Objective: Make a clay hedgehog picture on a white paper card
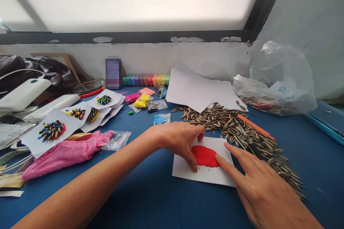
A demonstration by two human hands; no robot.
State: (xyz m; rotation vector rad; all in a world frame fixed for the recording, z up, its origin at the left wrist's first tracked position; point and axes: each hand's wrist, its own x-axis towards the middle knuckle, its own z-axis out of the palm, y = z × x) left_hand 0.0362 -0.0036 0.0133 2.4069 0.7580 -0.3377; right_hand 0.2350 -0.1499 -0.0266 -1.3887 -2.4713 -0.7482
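A flat patch of red modelling clay [206,156] lies on a small white paper [185,171], with short pen lines drawn below it. My left hand [182,143] arches over the paper's left part, thumb at the clay's lower left edge and fingers bent beyond it, thumb and fingers apart. With its index fingertip, my right hand [260,182] touches the clay's right edge; its other visible fingers are stretched out. Beyond and right of the paper spreads a heap of striped sunflower seeds [206,118], with an orange pen [256,127] and a clear pen [245,134] on it.
White paper sheets [193,86] lie at the back beside a plastic bag [279,89]. Left of them are clay packs [146,79], small packets [142,101] and a phone [113,73]. Seed-and-clay pictures [52,130], a pink cloth [70,152] and white power banks [24,94] crowd the left side.
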